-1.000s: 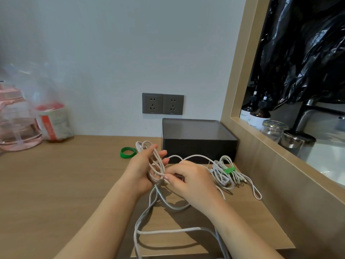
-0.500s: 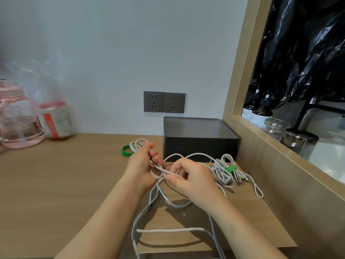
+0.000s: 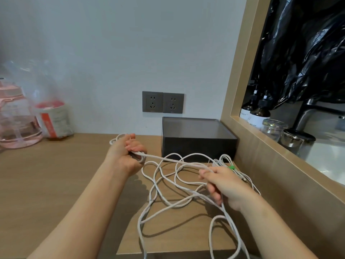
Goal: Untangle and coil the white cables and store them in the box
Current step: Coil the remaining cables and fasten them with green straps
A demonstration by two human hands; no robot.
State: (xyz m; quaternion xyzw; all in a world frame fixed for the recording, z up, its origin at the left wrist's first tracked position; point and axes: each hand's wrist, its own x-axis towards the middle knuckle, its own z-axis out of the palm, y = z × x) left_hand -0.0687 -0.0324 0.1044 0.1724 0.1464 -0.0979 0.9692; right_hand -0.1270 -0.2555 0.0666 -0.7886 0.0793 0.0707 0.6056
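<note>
Pale wall [image 3: 112,53] with twin grey sockets [image 3: 163,102], wooden desk [image 3: 46,174], wood-framed opening [image 3: 238,71] at right.

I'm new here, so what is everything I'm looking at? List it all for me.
loose white cable: one tangle, white, on the table, stretched between both hands
coiled white cable: one bundle, white with green tie, before the box's right corner
box: one, dark grey, open, back of the table
wall sockets: two, grey, wall above the box
jug: one, pink, far left
bag: one, clear, red-and-white contents, beside the jug
pump bottles: two, brown, right ledge
glass jars: two, clear, same ledge
plastic sheet: one, black, above the ledge
table: one, light wood
left hand: one, grips loops of the loose white cable
right hand: one, pinches its strand
</note>
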